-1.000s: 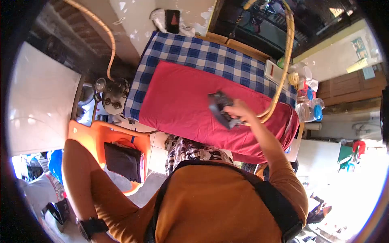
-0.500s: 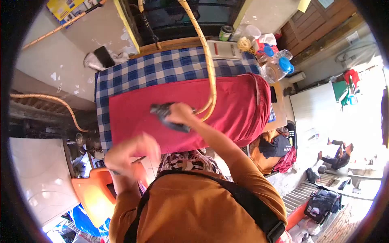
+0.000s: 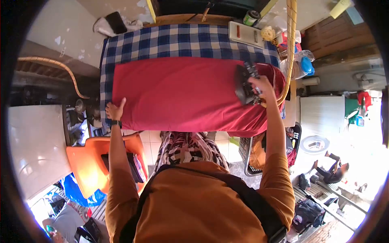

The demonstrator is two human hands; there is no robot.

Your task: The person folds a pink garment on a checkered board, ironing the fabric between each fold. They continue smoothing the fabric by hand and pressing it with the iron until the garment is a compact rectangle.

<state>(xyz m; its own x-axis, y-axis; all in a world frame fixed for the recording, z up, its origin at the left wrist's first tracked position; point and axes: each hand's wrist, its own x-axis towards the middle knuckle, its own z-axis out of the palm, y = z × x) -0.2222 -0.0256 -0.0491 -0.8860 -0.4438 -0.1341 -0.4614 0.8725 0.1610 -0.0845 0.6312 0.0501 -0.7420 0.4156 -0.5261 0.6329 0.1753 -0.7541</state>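
Note:
A red cloth lies spread over a blue and white checked cover on the table. My right hand is wrapped round the handle of a dark iron, which is on the right part of the red cloth and slightly blurred. A yellow hose-like cord runs up from beside the iron. My left hand rests with fingers spread at the cloth's left front corner, holding nothing.
An orange chair stands at the lower left. A dark basket with clothes is below the table's right side. At the back are a flat white case and a can. Another person sits far right.
My right hand and the iron have moved from the middle of the red cloth to its right part. My left hand has gone from a blurred position near the front edge to the left corner.

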